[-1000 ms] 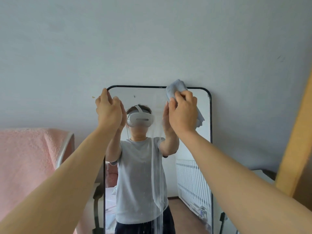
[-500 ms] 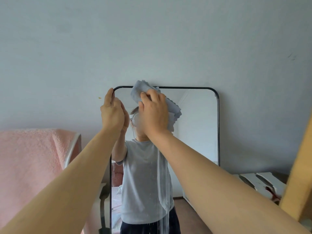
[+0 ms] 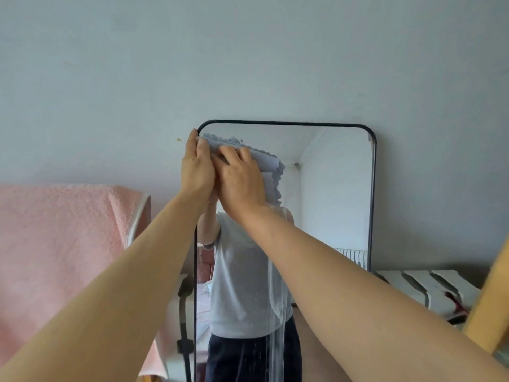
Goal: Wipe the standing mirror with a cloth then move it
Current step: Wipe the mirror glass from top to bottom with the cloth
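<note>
1. The mirror is a tall pane in a thin black frame with rounded top corners. A wet streak runs down the middle of the glass. The reflection shows the person in a pale T-shirt and dark bottoms.
2. It stands against the pale wall, between a pink towel draped on the left and a white slatted piece low on the right.
3. Its long axis runs straight up and down, and the glass faces the person square on. The foot is out of sight.
4. The left hand grips the frame's left edge just under the top corner. The thumb is on the front, and the fingers seem to wrap behind, though I can't quite see them.
5. The right hand has its fingers bent over a blue-grey cloth with a scalloped hem, holding it bunched against the glass in the upper left corner, touching the left hand.
6. A second ago the cloth was at the top right corner, and half a second ago it was near the middle. It has swept leftwards across the top, while the left hand has kept its place on the edge.
</note>
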The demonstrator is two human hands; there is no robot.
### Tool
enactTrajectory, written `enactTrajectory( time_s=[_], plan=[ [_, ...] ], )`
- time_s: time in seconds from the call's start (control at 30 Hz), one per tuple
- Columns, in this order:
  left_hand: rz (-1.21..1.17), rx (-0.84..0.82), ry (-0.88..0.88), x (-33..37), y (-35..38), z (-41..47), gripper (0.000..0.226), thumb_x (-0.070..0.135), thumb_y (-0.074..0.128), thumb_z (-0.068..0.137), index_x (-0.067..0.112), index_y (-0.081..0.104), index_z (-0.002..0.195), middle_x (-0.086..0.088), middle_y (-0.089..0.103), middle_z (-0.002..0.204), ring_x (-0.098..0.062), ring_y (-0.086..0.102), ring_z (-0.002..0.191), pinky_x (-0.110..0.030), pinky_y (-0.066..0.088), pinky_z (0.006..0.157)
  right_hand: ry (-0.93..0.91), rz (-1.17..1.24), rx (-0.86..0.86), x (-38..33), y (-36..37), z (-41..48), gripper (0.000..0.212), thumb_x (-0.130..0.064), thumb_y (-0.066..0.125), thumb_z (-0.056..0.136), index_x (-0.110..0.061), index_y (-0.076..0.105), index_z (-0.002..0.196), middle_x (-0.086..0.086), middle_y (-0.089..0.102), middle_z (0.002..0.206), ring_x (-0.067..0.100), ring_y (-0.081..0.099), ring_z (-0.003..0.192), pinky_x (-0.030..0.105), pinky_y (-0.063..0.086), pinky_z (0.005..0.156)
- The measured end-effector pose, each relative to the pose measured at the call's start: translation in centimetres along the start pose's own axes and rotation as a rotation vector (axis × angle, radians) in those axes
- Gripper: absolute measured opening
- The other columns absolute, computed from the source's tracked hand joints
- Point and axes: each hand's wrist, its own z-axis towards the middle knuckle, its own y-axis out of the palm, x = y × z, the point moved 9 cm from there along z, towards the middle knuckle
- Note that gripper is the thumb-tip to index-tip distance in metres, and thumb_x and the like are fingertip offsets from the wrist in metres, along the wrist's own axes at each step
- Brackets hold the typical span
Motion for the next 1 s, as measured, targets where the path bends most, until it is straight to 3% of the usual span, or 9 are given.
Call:
enactTrajectory(
  time_s=[0.1,0.23,0.37,0.43,0.47,0.53,0.67,0.83,1.0],
  plan=[
    [-0.01,0.026,-0.003,-0.6,-0.2,-0.4,0.046,0.03,0.027,0.101,0.028,0.026,0.147,0.004,0.04,0.146,-0.009,0.042,0.127,-0.025,0.034,0.106,-0.001,-0.008,-0.039,0.2,0.5,-0.7,0.034,-0.026,0.044,0.081,-0.01,0.07,0.096,0.005,0.062,0.097,0.03,0.051,0.086,0.043,0.047,0.065],
    [-0.018,0.053,-0.001,-1.6,-0.5,-1.0,0.046,0.026,0.027,0.101,0.024,0.027,0.147,0.001,0.043,0.145,-0.011,0.044,0.126,-0.03,0.034,0.109,-0.018,-0.003,-0.057,0.0,0.7,-2.3,0.044,-0.028,0.032,0.082,-0.01,0.07,0.095,0.005,0.063,0.096,0.031,0.051,0.085,0.042,0.046,0.062],
    [-0.006,0.067,-0.02,-2.3,-0.4,-1.5,0.047,0.027,0.027,0.101,0.023,0.026,0.147,0.0,0.037,0.149,-0.014,0.037,0.134,-0.033,0.03,0.112,-0.069,-0.037,-0.045,0.9,-0.2,-3.8,0.012,-0.006,0.056,0.083,-0.006,0.068,0.088,0.006,0.063,0.095,0.031,0.05,0.081,0.044,0.047,0.063],
    [0.008,0.073,-0.018,-2.4,-0.4,-1.6,0.046,0.027,0.027,0.101,0.024,0.027,0.147,0.004,0.049,0.138,-0.01,0.047,0.125,-0.021,0.037,0.102,-0.074,-0.055,-0.037,1.9,-0.8,-4.2,0.011,0.0,0.062,0.079,-0.006,0.067,0.086,0.007,0.063,0.095,0.032,0.051,0.08,0.045,0.047,0.063],
    [0.015,0.084,-0.018,-2.4,-0.4,-1.7,0.046,0.026,0.026,0.101,0.024,0.027,0.147,0.01,0.056,0.122,-0.001,0.053,0.11,-0.011,0.039,0.09,-0.069,-0.074,-0.038,2.6,-1.1,-4.4,0.013,0.001,0.063,0.077,-0.006,0.067,0.088,0.007,0.063,0.096,0.031,0.051,0.08,0.044,0.048,0.063],
    [0.019,0.11,-0.031,-2.6,-0.4,-1.9,0.046,0.025,0.026,0.102,0.023,0.025,0.148,0.02,0.053,0.104,0.006,0.051,0.093,-0.004,0.035,0.079,-0.049,-0.108,-0.027,4.3,-2.0,-4.6,0.018,0.002,0.066,0.076,-0.006,0.068,0.092,0.006,0.064,0.1,0.032,0.053,0.082,0.044,0.049,0.065],
    [0.028,0.167,-0.03,-3.5,-0.4,-1.6,0.048,0.028,0.028,0.101,0.023,0.025,0.148,0.006,0.038,0.146,-0.009,0.034,0.134,-0.014,0.022,0.099,0.007,-0.155,0.048,8.3,-5.0,-5.3,0.025,-0.001,0.067,0.079,-0.006,0.069,0.103,0.007,0.065,0.106,0.033,0.056,0.09,0.046,0.05,0.076],
    [0.035,0.203,-0.04,-4.5,-0.3,-1.1,0.048,0.032,0.028,0.101,0.029,0.023,0.148,0.005,0.039,0.139,-0.012,0.035,0.133,-0.017,0.019,0.099,0.084,-0.255,0.15,12.8,-8.9,-6.8,0.025,-0.014,0.049,0.089,-0.008,0.068,0.105,0.005,0.065,0.107,0.027,0.05,0.088,0.03,0.036,0.084],
    [0.059,0.192,-0.054,-4.8,-0.3,-1.3,0.049,0.035,0.027,0.1,0.033,0.02,0.149,0.002,0.033,0.148,-0.015,0.032,0.134,-0.02,0.019,0.097,0.27,-0.255,0.216,17.1,-11.2,-9.1,0.026,-0.014,0.049,0.089,-0.007,0.067,0.106,0.007,0.064,0.109,0.034,0.054,0.091,0.037,0.042,0.085]
  ],
)
